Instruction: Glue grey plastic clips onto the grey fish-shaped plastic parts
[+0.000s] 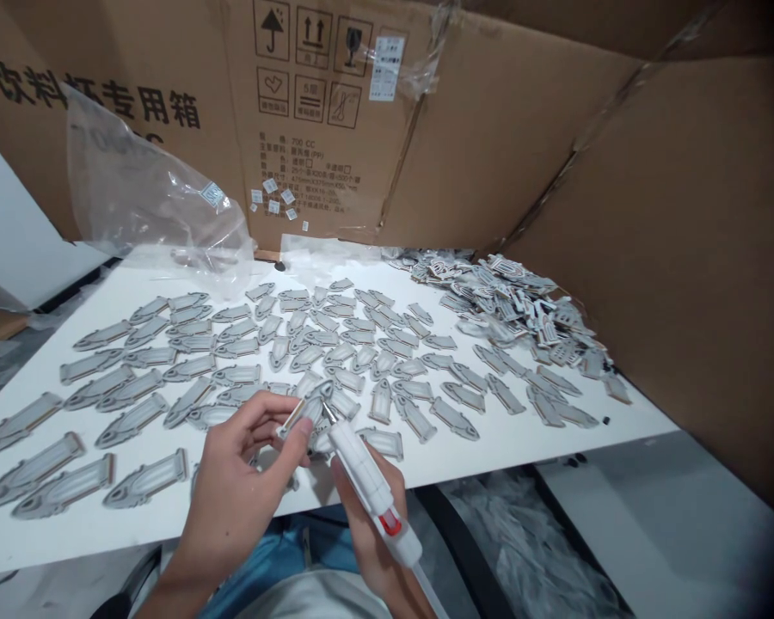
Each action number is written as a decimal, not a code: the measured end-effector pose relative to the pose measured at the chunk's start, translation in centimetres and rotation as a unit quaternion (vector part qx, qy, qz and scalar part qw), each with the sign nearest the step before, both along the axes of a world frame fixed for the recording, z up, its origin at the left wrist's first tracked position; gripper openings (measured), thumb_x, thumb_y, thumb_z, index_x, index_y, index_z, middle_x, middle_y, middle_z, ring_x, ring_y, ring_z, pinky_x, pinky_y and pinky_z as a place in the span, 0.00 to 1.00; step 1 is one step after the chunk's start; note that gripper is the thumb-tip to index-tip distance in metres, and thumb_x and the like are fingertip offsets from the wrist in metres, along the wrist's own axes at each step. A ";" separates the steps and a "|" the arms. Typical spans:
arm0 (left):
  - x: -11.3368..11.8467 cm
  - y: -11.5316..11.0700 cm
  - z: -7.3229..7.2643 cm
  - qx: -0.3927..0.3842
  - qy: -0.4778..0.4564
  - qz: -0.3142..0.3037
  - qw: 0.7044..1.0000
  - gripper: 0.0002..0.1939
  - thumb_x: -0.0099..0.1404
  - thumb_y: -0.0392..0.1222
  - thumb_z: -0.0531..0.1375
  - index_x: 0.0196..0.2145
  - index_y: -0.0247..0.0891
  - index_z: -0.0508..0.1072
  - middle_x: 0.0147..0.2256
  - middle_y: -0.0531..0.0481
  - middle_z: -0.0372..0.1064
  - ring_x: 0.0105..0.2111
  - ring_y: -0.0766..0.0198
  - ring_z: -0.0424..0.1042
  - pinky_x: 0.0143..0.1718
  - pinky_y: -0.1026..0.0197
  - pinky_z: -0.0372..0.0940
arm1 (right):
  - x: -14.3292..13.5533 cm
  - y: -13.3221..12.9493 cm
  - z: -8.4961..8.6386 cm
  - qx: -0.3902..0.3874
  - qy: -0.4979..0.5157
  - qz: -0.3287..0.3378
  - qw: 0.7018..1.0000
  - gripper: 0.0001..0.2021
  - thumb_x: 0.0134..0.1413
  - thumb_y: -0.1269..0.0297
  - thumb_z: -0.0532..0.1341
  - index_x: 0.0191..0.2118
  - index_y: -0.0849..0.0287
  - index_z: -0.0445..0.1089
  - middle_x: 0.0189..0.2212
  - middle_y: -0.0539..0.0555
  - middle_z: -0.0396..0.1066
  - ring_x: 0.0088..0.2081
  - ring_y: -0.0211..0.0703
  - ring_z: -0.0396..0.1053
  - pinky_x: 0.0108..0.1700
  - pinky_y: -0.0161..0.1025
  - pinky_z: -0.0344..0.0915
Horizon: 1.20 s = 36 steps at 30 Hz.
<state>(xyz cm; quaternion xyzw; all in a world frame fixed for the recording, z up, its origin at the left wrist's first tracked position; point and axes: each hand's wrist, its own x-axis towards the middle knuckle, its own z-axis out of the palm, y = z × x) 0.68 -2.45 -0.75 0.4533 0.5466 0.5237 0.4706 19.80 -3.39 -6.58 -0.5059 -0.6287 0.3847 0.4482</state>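
Note:
Between its thumb and fingers, my left hand [251,460] holds one grey boat-shaped part [306,413], tilted up over the table. My right hand [374,503] is wrapped round a white pen-like tool [365,468] with a red switch and a cable at its back end. The tool's metal tip touches or nearly touches the part close to its pointed end; exact contact cannot be made out. Many similar grey parts [132,419] lie spread in loose rows on the white table [232,507] around and beyond both hands.
A heap of similar parts [522,301] lies at the table's back right. Large cardboard [490,129] walls stand behind and at the right. A clear plastic bag [148,189] hangs at the back left. Small stickers [274,207] are on the cardboard. Small black pieces [606,421] lie near the right edge.

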 end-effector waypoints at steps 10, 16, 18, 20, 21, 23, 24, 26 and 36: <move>0.0 0.1 0.1 0.023 0.011 0.005 1.000 0.15 0.74 0.56 0.71 0.47 0.42 0.80 0.41 0.50 0.81 0.38 0.60 0.81 0.37 0.63 0.79 | -0.1 0.1 0.8 0.005 0.006 0.017 1.000 0.18 0.75 0.49 0.61 0.37 0.58 0.73 0.33 0.51 0.71 0.34 0.37 0.65 0.35 0.37 0.58; 0.0 0.0 0.8 0.043 0.026 -0.002 0.999 0.13 0.75 0.53 0.69 0.45 0.41 0.79 0.38 0.51 0.80 0.33 0.62 0.80 0.37 0.62 0.77 | -0.1 -0.1 0.3 0.003 0.005 0.006 1.000 0.20 0.75 0.49 0.60 0.34 0.59 0.70 0.31 0.51 0.70 0.33 0.38 0.65 0.33 0.37 0.57; 0.0 0.0 0.7 0.052 0.028 0.000 0.998 0.12 0.76 0.52 0.69 0.45 0.41 0.79 0.37 0.52 0.80 0.32 0.63 0.80 0.37 0.63 0.77 | 0.0 -0.1 -0.1 0.003 0.005 0.004 1.000 0.19 0.75 0.50 0.60 0.34 0.58 0.70 0.31 0.51 0.70 0.33 0.39 0.65 0.33 0.37 0.57; 0.0 0.0 0.6 0.058 0.029 0.001 0.998 0.12 0.76 0.52 0.69 0.45 0.41 0.79 0.37 0.53 0.79 0.33 0.64 0.79 0.37 0.64 0.77 | 0.0 0.0 -0.5 0.002 0.006 0.005 1.000 0.19 0.75 0.50 0.61 0.35 0.58 0.70 0.31 0.51 0.70 0.32 0.38 0.65 0.33 0.37 0.57; -0.1 0.0 0.5 0.058 0.030 0.001 0.998 0.12 0.76 0.52 0.69 0.46 0.42 0.80 0.38 0.53 0.79 0.34 0.64 0.79 0.37 0.65 0.77 | 0.0 0.0 -0.7 0.002 0.007 0.004 1.000 0.19 0.74 0.50 0.61 0.35 0.58 0.69 0.31 0.50 0.69 0.32 0.38 0.64 0.33 0.37 0.57; -0.1 0.0 0.4 0.059 0.035 0.001 0.998 0.11 0.77 0.52 0.69 0.46 0.42 0.80 0.38 0.54 0.79 0.35 0.65 0.79 0.37 0.66 0.76 | 0.0 0.0 -0.7 0.002 0.007 0.003 1.000 0.19 0.75 0.50 0.61 0.35 0.59 0.69 0.31 0.50 0.68 0.32 0.37 0.63 0.33 0.36 0.55; -0.1 0.1 0.4 0.060 0.038 0.001 0.997 0.11 0.77 0.52 0.69 0.46 0.42 0.80 0.38 0.54 0.79 0.34 0.66 0.79 0.37 0.66 0.75 | 0.0 0.0 -0.6 0.003 0.007 0.002 1.000 0.19 0.75 0.50 0.61 0.35 0.59 0.69 0.31 0.50 0.68 0.32 0.37 0.63 0.33 0.36 0.55; -0.1 0.1 0.4 0.062 0.042 0.002 0.997 0.10 0.77 0.51 0.68 0.46 0.42 0.79 0.37 0.55 0.79 0.33 0.67 0.79 0.37 0.67 0.74 | -0.1 -0.1 -0.3 0.006 0.011 0.001 1.000 0.19 0.76 0.51 0.60 0.35 0.59 0.69 0.31 0.50 0.68 0.32 0.35 0.62 0.33 0.35 0.55; -0.1 0.2 0.5 0.078 0.053 0.004 0.996 0.09 0.78 0.49 0.68 0.45 0.42 0.79 0.34 0.57 0.77 0.32 0.68 0.79 0.38 0.68 0.72 | -0.4 -0.1 0.1 0.014 0.019 0.005 1.000 0.19 0.77 0.52 0.59 0.35 0.59 0.68 0.31 0.49 0.67 0.32 0.34 0.62 0.35 0.35 0.57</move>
